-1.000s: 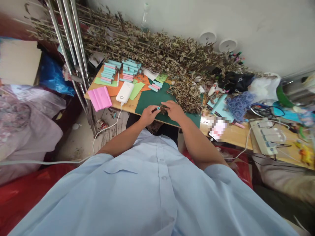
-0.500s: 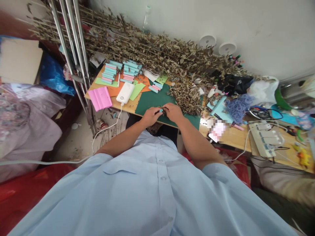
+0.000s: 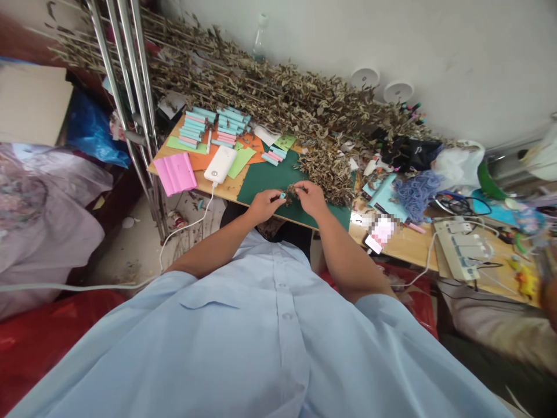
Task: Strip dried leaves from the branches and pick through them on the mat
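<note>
My left hand (image 3: 264,206) is closed round a small light-blue paper tube (image 3: 282,196), with one end showing past the thumb. Just to its right, my right hand (image 3: 311,198) pinches a tuft of dried leaves (image 3: 290,192), which hangs beside the tube's end. Both hands are over the front of a dark green mat (image 3: 256,181). A heap of loose dried leaves (image 3: 326,174) lies on the mat beyond my right hand. A few blue and pink paper rolls (image 3: 274,155) rest at the mat's far left edge.
More blue and pink rolls (image 3: 230,123) lie at the back left, near a white power bank (image 3: 220,165) and a pink sheet (image 3: 176,174). Long dried stalks (image 3: 261,81) line the wall. A phone (image 3: 376,239), blue yarn (image 3: 418,194) and a power strip (image 3: 456,247) sit right.
My right hand has drawn slightly away from my left, and more dried leaves show between them. My left hand keeps its hold on the tube. The view has shifted slightly.
</note>
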Demonstrator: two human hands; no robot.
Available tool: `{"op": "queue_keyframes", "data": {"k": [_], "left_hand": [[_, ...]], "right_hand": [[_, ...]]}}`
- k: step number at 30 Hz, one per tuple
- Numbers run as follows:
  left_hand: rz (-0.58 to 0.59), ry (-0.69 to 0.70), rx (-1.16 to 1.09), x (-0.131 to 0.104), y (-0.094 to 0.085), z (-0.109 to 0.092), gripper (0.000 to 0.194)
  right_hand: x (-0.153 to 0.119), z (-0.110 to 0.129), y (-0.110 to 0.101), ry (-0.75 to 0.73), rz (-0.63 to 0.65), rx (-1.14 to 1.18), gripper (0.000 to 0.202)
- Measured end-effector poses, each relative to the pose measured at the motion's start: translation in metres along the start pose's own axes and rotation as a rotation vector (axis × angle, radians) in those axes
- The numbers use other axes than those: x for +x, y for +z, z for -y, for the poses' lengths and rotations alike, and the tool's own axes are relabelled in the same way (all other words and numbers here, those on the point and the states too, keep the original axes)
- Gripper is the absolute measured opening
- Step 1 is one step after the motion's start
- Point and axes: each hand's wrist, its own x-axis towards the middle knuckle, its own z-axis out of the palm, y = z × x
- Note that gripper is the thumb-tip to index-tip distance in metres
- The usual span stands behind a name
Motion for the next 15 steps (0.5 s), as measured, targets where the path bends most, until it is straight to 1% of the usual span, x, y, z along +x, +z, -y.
{"op": "queue_keyframes", "data": {"k": [2,4,6,9,10,12,15], "left_hand": [[-0.003,-0.038,-0.102,0.001,0.0,0.001,0.027],[-0.008,-0.071,-0.184,0.001,-0.001,0.002,0.031],[-0.026,-0.086,-0.236,0.0,-0.003,0.001,0.032],[-0.052,-0.069,-0.227,-0.005,-0.007,-0.003,0.031],[-0.057,-0.042,-0.196,-0.005,-0.009,-0.004,0.03],[-0.051,0.054,-0.113,-0.004,-0.01,-0.007,0.028],[0.024,0.266,0.011,0.01,-0.01,-0.01,0.024]], "right_hand": [[0.0,-0.003,0.002,-0.037,0.012,-0.052,0.02],[-0.002,-0.005,0.003,-0.079,0.023,-0.095,0.024],[-0.006,-0.007,0.003,-0.091,-0.016,-0.102,0.029],[-0.015,-0.008,0.0,-0.113,-0.09,-0.096,0.026],[-0.018,-0.008,-0.001,-0.136,-0.084,-0.096,0.025],[-0.023,-0.008,-0.002,-0.185,-0.02,-0.105,0.025],[-0.025,-0.006,-0.001,-0.184,0.061,-0.171,0.028]]}}
